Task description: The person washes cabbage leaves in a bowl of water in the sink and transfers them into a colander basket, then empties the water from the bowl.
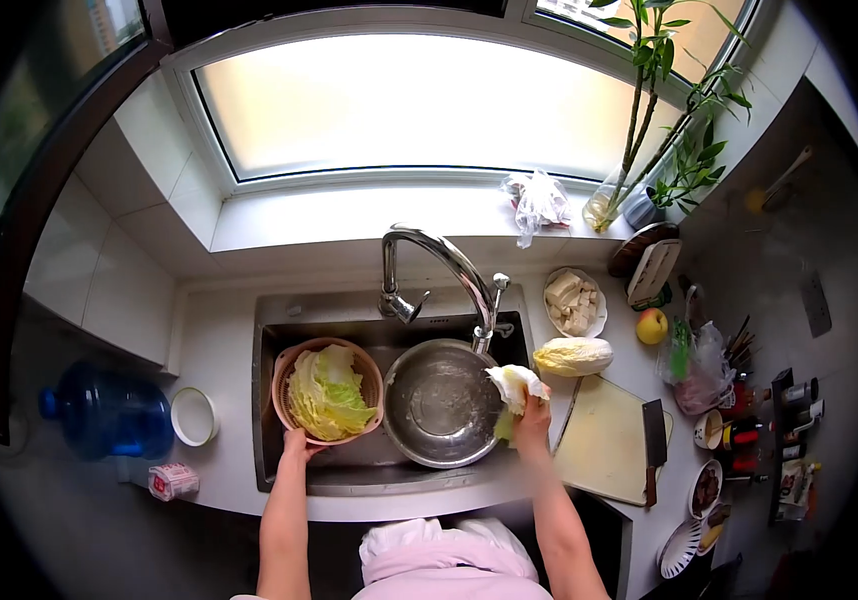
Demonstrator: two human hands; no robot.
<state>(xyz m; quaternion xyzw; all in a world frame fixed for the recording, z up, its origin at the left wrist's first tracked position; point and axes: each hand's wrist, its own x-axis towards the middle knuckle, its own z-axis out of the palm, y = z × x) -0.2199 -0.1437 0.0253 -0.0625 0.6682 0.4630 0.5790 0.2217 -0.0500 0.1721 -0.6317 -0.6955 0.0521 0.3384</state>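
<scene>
My left hand (301, 444) grips the near rim of a pink basket (377, 385) standing in the left part of the sink. Cabbage leaves (329, 395), yellow-green, lie in the basket. At the right edge of the sink, my right hand (532, 420) is closed on a pale piece of cabbage (516, 385), with a blurred green part hanging below. Left of that hand, a round metal basin (441, 405) sits in the sink under the curved faucet (449, 258). A whole napa cabbage (574, 357) lies on the counter just beyond my right hand.
A cutting board (599, 440) and a cleaver (655, 440) lie to the right. Behind them are a bowl of white chunks (576, 303) and an apple (651, 326). A blue water jug (114, 410) and a white bowl (194, 416) stand left of the sink (274, 490).
</scene>
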